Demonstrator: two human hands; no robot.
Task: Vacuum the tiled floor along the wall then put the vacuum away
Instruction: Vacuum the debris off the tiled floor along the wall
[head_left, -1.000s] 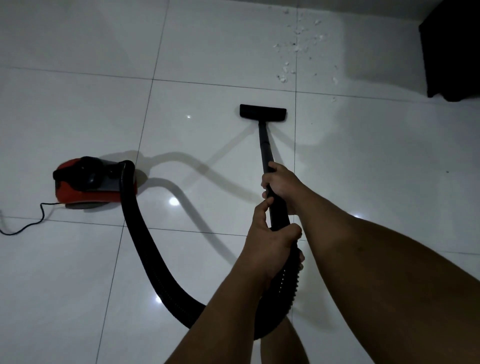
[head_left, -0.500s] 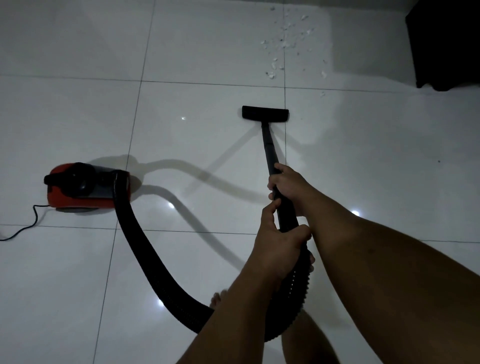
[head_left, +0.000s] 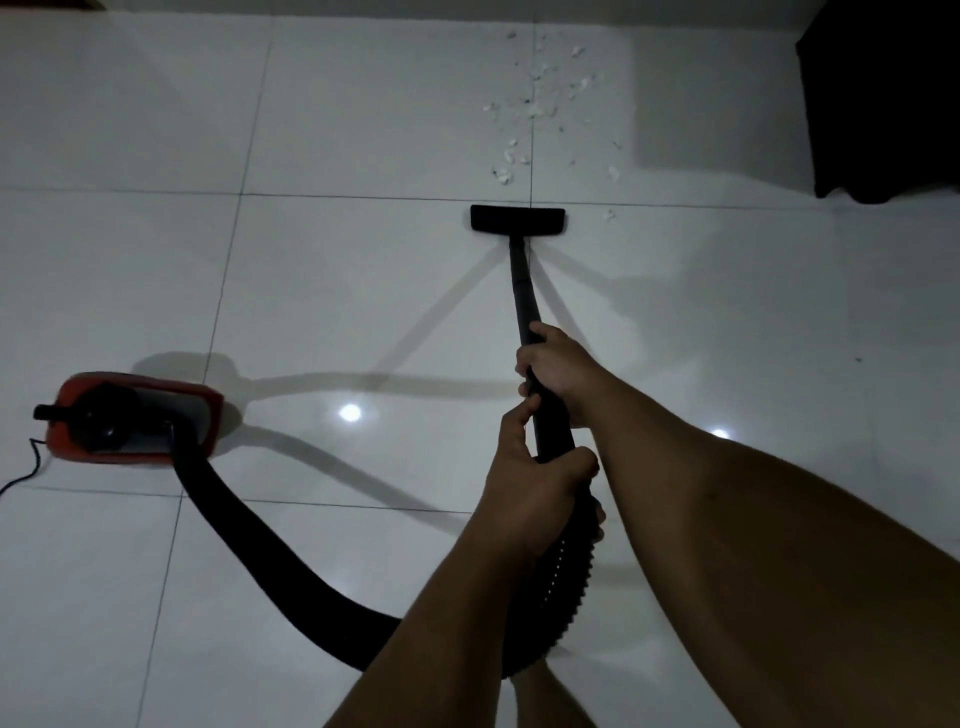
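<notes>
A black vacuum wand (head_left: 523, 291) runs from my hands to a flat black floor head (head_left: 517, 220) resting on the glossy white tiled floor (head_left: 363, 291). My right hand (head_left: 558, 361) grips the wand higher up; my left hand (head_left: 537, 480) grips it lower, where the ribbed black hose (head_left: 270, 551) begins. The hose curves left to the red and black vacuum body (head_left: 130, 415) on the floor. White debris bits (head_left: 540, 104) lie scattered just beyond the floor head, near the wall.
A dark piece of furniture (head_left: 883, 98) stands at the top right. A thin black power cord (head_left: 23, 475) trails off the left edge from the vacuum body. My leg shows at the bottom below the hose.
The floor head has moved forward and to the right, closer to the debris. The vacuum body has shifted slightly left in view. Both hands keep their grip.
</notes>
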